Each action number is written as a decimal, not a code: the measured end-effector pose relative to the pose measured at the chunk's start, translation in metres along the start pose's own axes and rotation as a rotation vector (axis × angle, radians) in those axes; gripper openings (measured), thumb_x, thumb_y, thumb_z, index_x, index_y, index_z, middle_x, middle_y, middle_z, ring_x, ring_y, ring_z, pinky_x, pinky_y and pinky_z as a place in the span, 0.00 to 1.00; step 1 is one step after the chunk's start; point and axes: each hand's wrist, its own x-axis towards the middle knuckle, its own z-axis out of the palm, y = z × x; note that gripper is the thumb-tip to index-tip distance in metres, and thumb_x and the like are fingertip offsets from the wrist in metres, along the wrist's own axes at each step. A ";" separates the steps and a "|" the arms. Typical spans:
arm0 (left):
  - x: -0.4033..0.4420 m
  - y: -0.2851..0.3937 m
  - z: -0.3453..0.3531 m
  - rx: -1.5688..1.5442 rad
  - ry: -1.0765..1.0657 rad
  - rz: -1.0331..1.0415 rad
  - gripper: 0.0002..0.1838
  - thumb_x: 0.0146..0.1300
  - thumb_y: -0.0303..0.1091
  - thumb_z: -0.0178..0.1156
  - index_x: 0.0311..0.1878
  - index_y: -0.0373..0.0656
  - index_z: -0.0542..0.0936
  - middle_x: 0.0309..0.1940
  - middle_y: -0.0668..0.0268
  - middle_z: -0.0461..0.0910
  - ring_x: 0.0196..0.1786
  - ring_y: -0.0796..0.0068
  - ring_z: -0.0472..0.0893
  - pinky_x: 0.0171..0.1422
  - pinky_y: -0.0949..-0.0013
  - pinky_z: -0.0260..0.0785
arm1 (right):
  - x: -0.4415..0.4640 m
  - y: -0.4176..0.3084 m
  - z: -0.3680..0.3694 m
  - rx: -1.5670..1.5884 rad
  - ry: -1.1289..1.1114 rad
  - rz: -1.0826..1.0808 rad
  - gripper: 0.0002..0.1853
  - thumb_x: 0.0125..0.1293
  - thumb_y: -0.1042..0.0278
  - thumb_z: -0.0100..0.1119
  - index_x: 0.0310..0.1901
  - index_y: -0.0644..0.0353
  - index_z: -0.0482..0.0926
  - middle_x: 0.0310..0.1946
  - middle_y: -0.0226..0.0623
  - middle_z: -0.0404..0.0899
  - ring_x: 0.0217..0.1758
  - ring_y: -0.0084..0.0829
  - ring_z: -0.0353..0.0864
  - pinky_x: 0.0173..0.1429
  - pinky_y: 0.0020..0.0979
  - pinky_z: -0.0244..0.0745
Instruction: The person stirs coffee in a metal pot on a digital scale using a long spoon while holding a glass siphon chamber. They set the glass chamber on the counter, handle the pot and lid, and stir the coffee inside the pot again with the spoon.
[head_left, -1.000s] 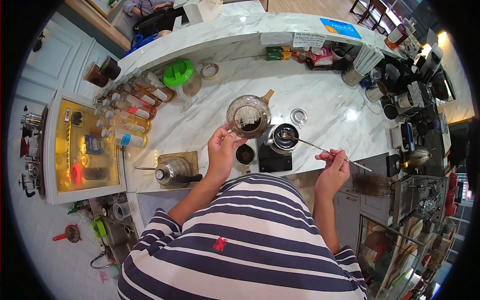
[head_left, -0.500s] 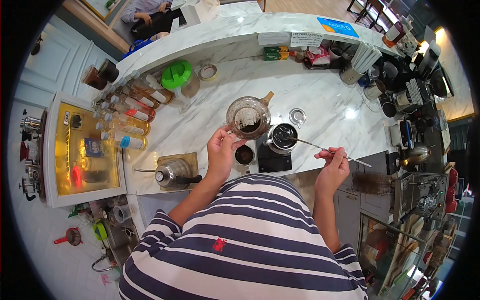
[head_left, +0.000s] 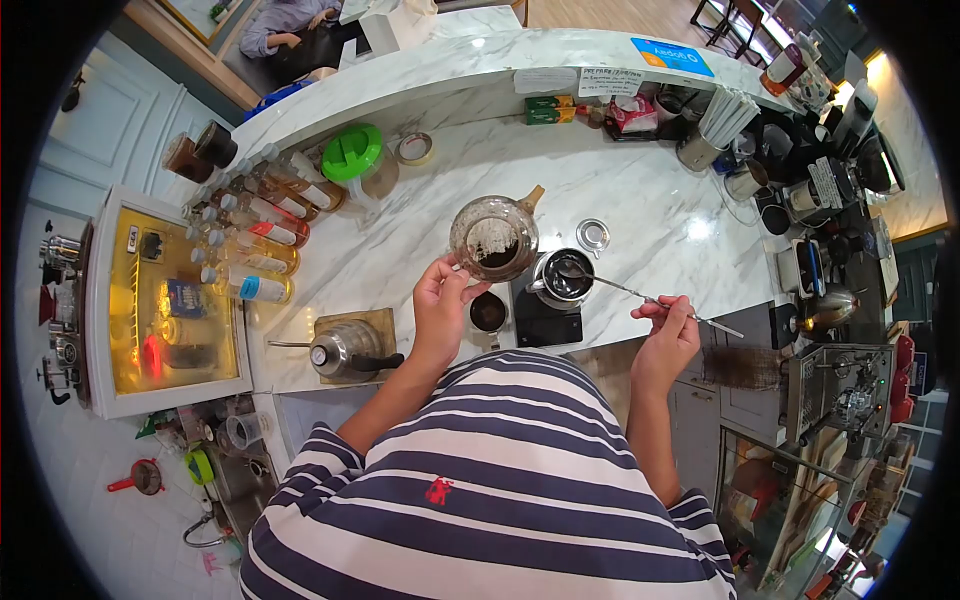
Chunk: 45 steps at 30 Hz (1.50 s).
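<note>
In the head view, my left hand (head_left: 438,300) pinches the near left side of a round glass coffee pot (head_left: 493,240) with a wooden handle, dark contents and pale, patchy residue or reflection showing through it. My right hand (head_left: 668,330) holds the thin twisted stem of a long bar spoon (head_left: 645,295) between thumb and fingers. The spoon's bowl lies inside a metal cup (head_left: 553,290) of dark liquid. This cup stands on a black scale (head_left: 548,328). Between my left hand and the scale sits a small round vessel (head_left: 488,312) with a dark inside.
A round metal lid (head_left: 593,236) lies beyond the cup. At the left are a gooseneck kettle (head_left: 345,348), several bottles (head_left: 260,245) and a green-lidded container (head_left: 352,152). A straw holder (head_left: 700,153) and an espresso machine (head_left: 850,395) stand at the right. Someone sits beyond the counter.
The spoon's bowl has shifted slightly within the cup toward the far left and shows more clearly now. Both hands keep nearly the same places and grips.
</note>
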 end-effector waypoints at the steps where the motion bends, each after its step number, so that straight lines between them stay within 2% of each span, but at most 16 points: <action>1: 0.000 0.000 0.000 0.004 0.004 -0.002 0.10 0.77 0.24 0.48 0.34 0.42 0.71 0.62 0.55 0.80 0.56 0.67 0.84 0.61 0.54 0.84 | 0.000 0.001 -0.001 -0.009 -0.013 -0.010 0.20 0.86 0.58 0.46 0.41 0.67 0.77 0.27 0.41 0.83 0.30 0.31 0.85 0.51 0.32 0.77; 6: 0.001 0.002 0.001 0.010 -0.002 0.001 0.10 0.77 0.24 0.48 0.34 0.42 0.71 0.62 0.55 0.80 0.57 0.67 0.84 0.61 0.53 0.84 | -0.003 0.002 -0.004 -0.116 -0.065 -0.119 0.19 0.86 0.62 0.45 0.41 0.67 0.79 0.29 0.41 0.85 0.31 0.30 0.84 0.52 0.32 0.75; 9: 0.000 0.002 0.002 0.007 0.014 -0.004 0.10 0.77 0.24 0.48 0.34 0.42 0.71 0.61 0.55 0.80 0.57 0.66 0.84 0.61 0.53 0.83 | -0.005 0.003 -0.004 -0.282 -0.125 -0.267 0.18 0.84 0.66 0.46 0.40 0.69 0.82 0.31 0.40 0.86 0.33 0.28 0.84 0.51 0.31 0.74; 15: 0.001 0.005 0.002 -0.023 0.003 -0.014 0.12 0.76 0.24 0.52 0.32 0.42 0.69 0.64 0.52 0.76 0.58 0.65 0.84 0.61 0.56 0.85 | -0.012 -0.020 0.002 -0.505 -0.345 -0.409 0.14 0.81 0.71 0.49 0.41 0.69 0.83 0.32 0.40 0.87 0.35 0.29 0.83 0.44 0.31 0.76; 18: 0.001 0.007 0.002 -0.027 0.008 -0.018 0.11 0.76 0.24 0.52 0.32 0.42 0.69 0.63 0.52 0.76 0.58 0.65 0.84 0.61 0.56 0.85 | -0.011 -0.019 0.001 -0.534 -0.357 -0.461 0.12 0.80 0.72 0.50 0.41 0.68 0.83 0.33 0.41 0.87 0.35 0.30 0.84 0.43 0.31 0.77; 21: 0.000 0.005 0.002 -0.011 -0.003 -0.006 0.11 0.77 0.24 0.48 0.34 0.42 0.70 0.62 0.55 0.79 0.57 0.66 0.84 0.63 0.51 0.83 | -0.014 -0.022 0.005 -0.518 -0.405 -0.442 0.11 0.79 0.73 0.52 0.41 0.68 0.83 0.34 0.40 0.86 0.36 0.33 0.85 0.46 0.33 0.78; 24: 0.001 0.003 0.001 -0.010 -0.012 -0.005 0.11 0.78 0.25 0.48 0.34 0.43 0.70 0.63 0.55 0.79 0.57 0.65 0.84 0.63 0.51 0.83 | -0.011 -0.021 0.003 -0.578 -0.458 -0.608 0.10 0.79 0.74 0.53 0.40 0.68 0.83 0.35 0.41 0.86 0.37 0.38 0.86 0.50 0.36 0.80; 27: 0.001 0.004 0.001 -0.013 -0.015 -0.006 0.11 0.78 0.25 0.48 0.33 0.43 0.70 0.63 0.55 0.79 0.58 0.65 0.84 0.63 0.51 0.83 | -0.009 -0.023 0.001 -0.623 -0.402 -0.597 0.09 0.78 0.75 0.54 0.39 0.67 0.83 0.34 0.42 0.85 0.39 0.42 0.86 0.55 0.40 0.81; 30: 0.001 0.006 0.003 0.016 -0.006 -0.014 0.11 0.77 0.24 0.49 0.33 0.43 0.69 0.63 0.55 0.79 0.58 0.65 0.84 0.63 0.52 0.83 | -0.013 -0.027 0.005 -0.607 -0.386 -0.464 0.08 0.76 0.77 0.56 0.39 0.67 0.83 0.34 0.43 0.85 0.38 0.43 0.85 0.57 0.41 0.80; 33: 0.002 0.005 0.003 -0.012 -0.001 -0.028 0.12 0.75 0.24 0.53 0.31 0.42 0.69 0.64 0.52 0.76 0.57 0.65 0.84 0.62 0.55 0.84 | -0.009 -0.026 0.004 -0.608 -0.452 -0.700 0.06 0.73 0.78 0.58 0.38 0.66 0.84 0.34 0.42 0.85 0.38 0.44 0.84 0.56 0.41 0.80; 39: 0.002 0.002 0.003 0.003 -0.010 -0.034 0.12 0.75 0.25 0.53 0.32 0.42 0.69 0.64 0.53 0.76 0.58 0.65 0.84 0.61 0.56 0.85 | -0.012 -0.030 0.008 -0.616 -0.403 -0.627 0.04 0.71 0.79 0.60 0.38 0.65 0.84 0.34 0.40 0.86 0.39 0.44 0.83 0.52 0.42 0.79; 42: 0.001 0.004 0.006 0.028 -0.006 -0.025 0.12 0.76 0.24 0.50 0.32 0.43 0.70 0.61 0.56 0.79 0.57 0.66 0.83 0.61 0.53 0.83 | -0.012 -0.029 0.010 -0.588 -0.477 -0.692 0.03 0.70 0.80 0.61 0.38 0.65 0.84 0.35 0.41 0.86 0.40 0.44 0.83 0.50 0.41 0.78; 45: 0.001 0.006 0.008 0.043 -0.004 -0.018 0.11 0.76 0.24 0.50 0.32 0.43 0.70 0.61 0.56 0.79 0.57 0.67 0.83 0.61 0.53 0.83 | -0.010 -0.030 0.008 -0.576 -0.440 -0.675 0.03 0.70 0.80 0.61 0.38 0.64 0.84 0.35 0.40 0.86 0.40 0.43 0.83 0.49 0.40 0.77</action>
